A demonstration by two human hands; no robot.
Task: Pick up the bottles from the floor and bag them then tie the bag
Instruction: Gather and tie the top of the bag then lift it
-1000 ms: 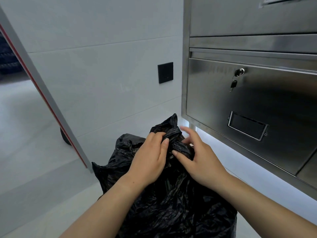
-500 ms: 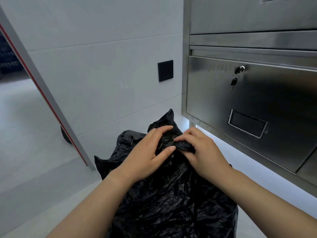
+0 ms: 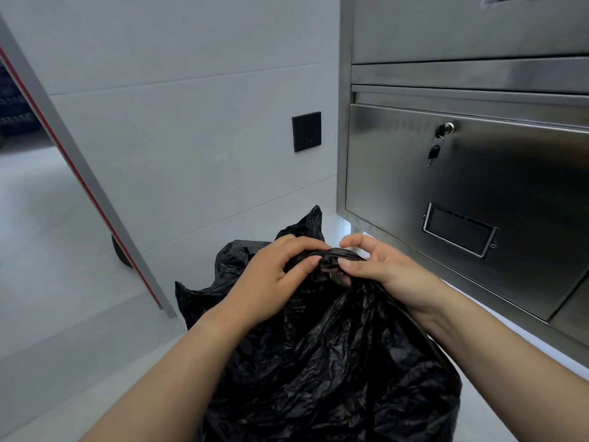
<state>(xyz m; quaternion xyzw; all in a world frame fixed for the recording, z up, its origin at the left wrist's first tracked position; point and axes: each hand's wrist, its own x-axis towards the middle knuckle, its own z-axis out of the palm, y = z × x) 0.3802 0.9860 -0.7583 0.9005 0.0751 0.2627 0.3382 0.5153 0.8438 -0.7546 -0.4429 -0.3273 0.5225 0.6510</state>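
A full black plastic bag [image 3: 334,362] stands on the pale floor in front of me, its top gathered into a twisted neck. My left hand [image 3: 271,279] pinches that neck from the left, thumb and fingers closed on the plastic. My right hand [image 3: 379,269] grips the same twisted strip from the right, index finger and thumb curled over it. A loose pointed flap of the bag [image 3: 310,221] sticks up behind my hands. No bottles are visible; the bag's contents are hidden.
A stainless steel cabinet [image 3: 510,202] with a keyed lock [image 3: 444,130] and a label holder rises close on the right. A white tiled wall with a black switch plate [image 3: 306,131] stands behind. A slanted grey and red panel edge [image 3: 79,177] stands at left.
The fingers of both hands have shifted on the bag's neck. My hands, which met over the knot, now sit slightly apart with the twisted strip stretched between them.
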